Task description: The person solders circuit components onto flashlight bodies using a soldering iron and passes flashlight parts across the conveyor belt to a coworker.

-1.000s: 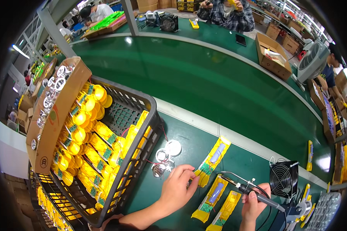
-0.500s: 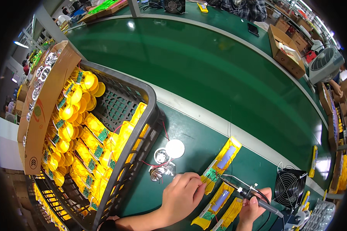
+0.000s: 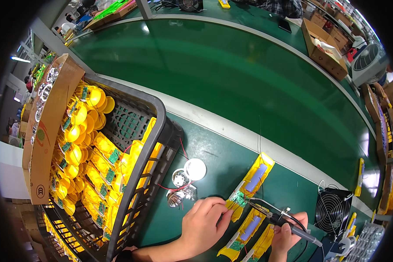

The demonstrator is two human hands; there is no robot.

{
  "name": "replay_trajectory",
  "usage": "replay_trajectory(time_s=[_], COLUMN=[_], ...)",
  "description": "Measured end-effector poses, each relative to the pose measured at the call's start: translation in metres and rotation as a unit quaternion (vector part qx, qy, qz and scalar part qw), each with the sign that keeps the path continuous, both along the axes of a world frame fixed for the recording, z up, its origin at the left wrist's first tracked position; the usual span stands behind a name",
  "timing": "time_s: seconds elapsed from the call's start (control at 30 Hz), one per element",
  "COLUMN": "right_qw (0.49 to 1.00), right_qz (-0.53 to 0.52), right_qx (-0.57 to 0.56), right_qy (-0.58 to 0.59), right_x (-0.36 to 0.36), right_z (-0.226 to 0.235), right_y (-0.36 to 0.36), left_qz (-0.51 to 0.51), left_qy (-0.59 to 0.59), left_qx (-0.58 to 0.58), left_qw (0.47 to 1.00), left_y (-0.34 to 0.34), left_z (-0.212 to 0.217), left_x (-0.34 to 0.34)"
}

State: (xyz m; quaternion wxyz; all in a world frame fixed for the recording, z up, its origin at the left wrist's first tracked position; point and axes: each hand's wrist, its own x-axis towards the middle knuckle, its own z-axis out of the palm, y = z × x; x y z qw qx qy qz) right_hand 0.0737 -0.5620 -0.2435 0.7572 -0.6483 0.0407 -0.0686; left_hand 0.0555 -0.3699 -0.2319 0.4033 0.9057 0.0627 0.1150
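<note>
My right hand [image 3: 287,232] grips a soldering iron [image 3: 295,227] with a thin metal solder-feed tube along it. Its tip meets the green circuit board [image 3: 239,198] of a yellow plastic housing [image 3: 263,162], which also holds a lilac battery cell [image 3: 256,177]. At the left edge of that board, my left hand [image 3: 205,225] is closed with thumb and fingertips together; what they pinch is hidden. Nearer me lie a second yellow housing [image 3: 228,252] with a cell and board, and a third yellow housing [image 3: 263,242], partly behind my right hand.
A black crate [image 3: 159,109] full of yellow housings stands on the left, with a cardboard box [image 3: 52,126] of reflectors along it. Shiny reflectors [image 3: 177,197] and a white disc [image 3: 195,169] lie beside my left hand. A black fan [image 3: 332,210] and a solder spool [image 3: 347,245] sit right.
The iron's tip has moved slightly left and down onto the circuit board. My left hand stays closed beside it. The whole view has shifted a little.
</note>
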Motion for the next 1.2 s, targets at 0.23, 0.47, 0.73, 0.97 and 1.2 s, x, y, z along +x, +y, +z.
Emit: replay_trajectory(time_s=[0.23,0.47,0.73,0.97,1.2], right_qw=[1.0,1.0,0.998,0.997,0.998], right_qz=[-0.014,-0.014,-0.045,-0.064,-0.038], right_qx=[-0.005,0.001,-0.018,0.017,0.006], right_qy=[-0.002,-0.028,-0.04,-0.033,-0.047], right_x=[0.0,-0.001,-0.009,-0.016,-0.023], right_z=[0.0,0.002,0.004,-0.007,-0.014], right_y=[-0.002,-0.007,-0.009,-0.028,-0.032], left_qz=[-0.003,0.027,-0.043,-0.059,-0.044], left_qy=[-0.016,0.084,0.106,0.163,0.163], left_qx=[-0.03,-0.192,-0.001,-0.056,-0.102], left_qw=[0.999,0.977,0.993,0.983,0.98], left_y=[0.013,0.022,0.025,0.028,0.03], left_z=[0.001,0.0,0.006,0.011,0.02], left_x=[0.002,-0.005,-0.006,-0.008,-0.009])
